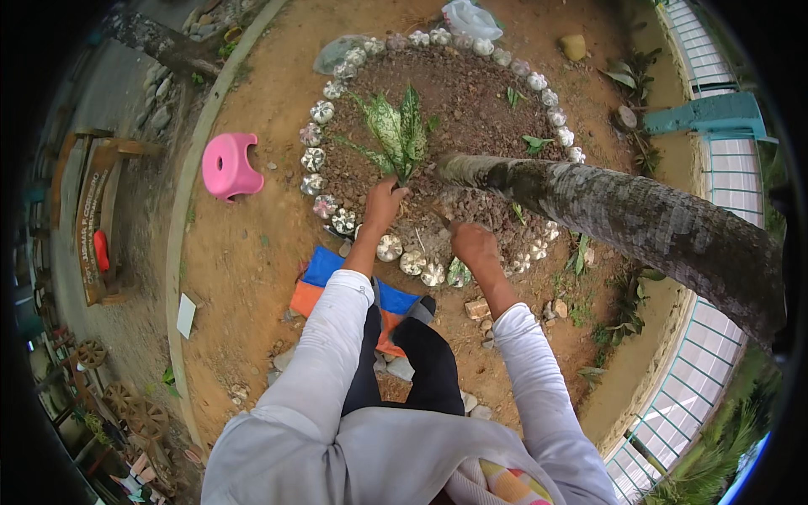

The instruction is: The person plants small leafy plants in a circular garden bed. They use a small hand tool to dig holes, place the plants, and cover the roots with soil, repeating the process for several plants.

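My left hand [382,203] grips the stem base of a leafy plant with speckled green and cream leaves [390,129], held over the soil bed. My right hand [473,243] is closed around a small digging tool [440,214], whose brownish blade points at the soil; the handle is hidden in my fist. Dark, crumbly soil [461,82] fills the round bed. Its border is a ring of upturned bottle bottoms [389,248], whitish and patterned. Small green cuttings [535,144] stand or lie in the soil on the right.
A tree trunk [606,196] leans from the bed across the right side. A blue and orange cloth [325,271] lies under my feet. A pink plastic stool [230,165] is at the left, a clear plastic bag [470,22] at the far rim. Stones and a brick piece [477,308] lie nearby.
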Demonstrator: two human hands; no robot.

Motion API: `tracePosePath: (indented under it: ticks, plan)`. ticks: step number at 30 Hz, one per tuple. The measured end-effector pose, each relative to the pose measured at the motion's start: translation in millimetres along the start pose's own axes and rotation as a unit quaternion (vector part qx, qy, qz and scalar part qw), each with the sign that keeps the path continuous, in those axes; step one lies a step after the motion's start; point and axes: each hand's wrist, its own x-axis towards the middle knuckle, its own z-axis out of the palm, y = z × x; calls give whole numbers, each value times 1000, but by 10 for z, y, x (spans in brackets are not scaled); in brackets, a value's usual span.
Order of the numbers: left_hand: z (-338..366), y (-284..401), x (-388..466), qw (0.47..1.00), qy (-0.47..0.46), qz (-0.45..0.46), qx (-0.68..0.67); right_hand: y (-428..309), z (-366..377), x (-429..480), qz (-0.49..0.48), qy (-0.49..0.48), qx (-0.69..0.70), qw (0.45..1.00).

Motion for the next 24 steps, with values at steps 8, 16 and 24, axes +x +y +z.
tracePosePath:
  ticks: [8,16,24]
  plan:
    - [355,-759,664,996,-31,78,14,104,1167,1251,111,-58,106,986]
    - [887,-1436,1380,982,-62,177,-20,480,1922,2123,48,-119,66,990]
    - [1301,-1591,1625,954,-92,286,-15,899,1624,2149,-77,-89,114,987]
